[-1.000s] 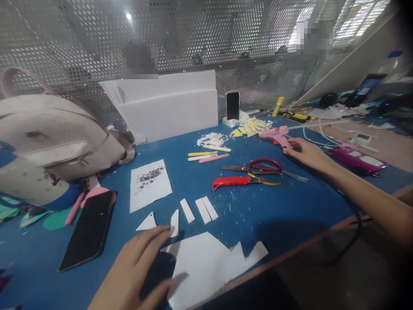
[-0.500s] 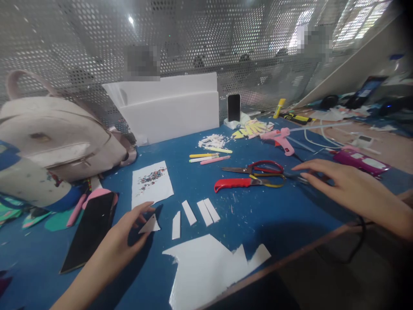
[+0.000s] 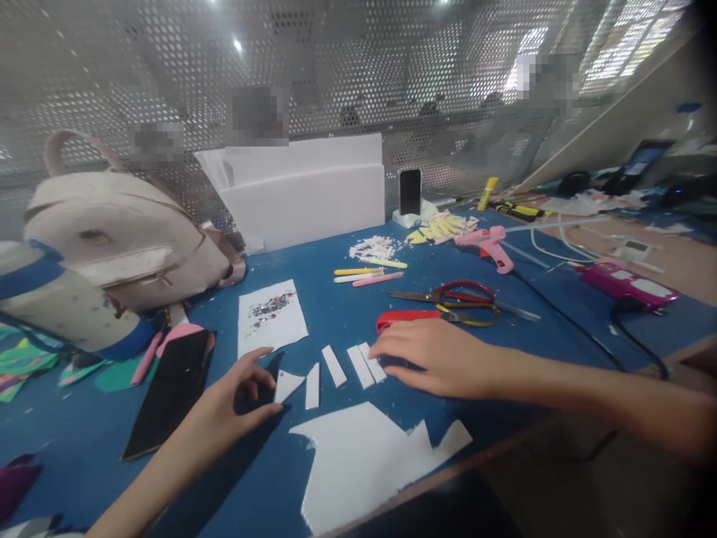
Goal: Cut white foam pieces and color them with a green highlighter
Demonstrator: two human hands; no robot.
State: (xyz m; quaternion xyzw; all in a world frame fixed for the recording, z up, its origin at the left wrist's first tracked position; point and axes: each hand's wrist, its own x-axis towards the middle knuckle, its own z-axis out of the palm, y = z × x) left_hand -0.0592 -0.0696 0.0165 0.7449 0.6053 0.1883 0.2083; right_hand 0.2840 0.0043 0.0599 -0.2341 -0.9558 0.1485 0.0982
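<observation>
Presumably for ready access, white strips point(image 3: 334, 365) lie flat between left hand point(image 3: 231, 400) and right hand point(image 3: 434, 356), both with digits apart.

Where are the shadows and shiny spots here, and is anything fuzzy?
Head view: a shadow lies beneath the left hand; head view: a white spot glares at the perforated screen; head view: square blocks hide patches there, and the right forearm looks soft.
</observation>
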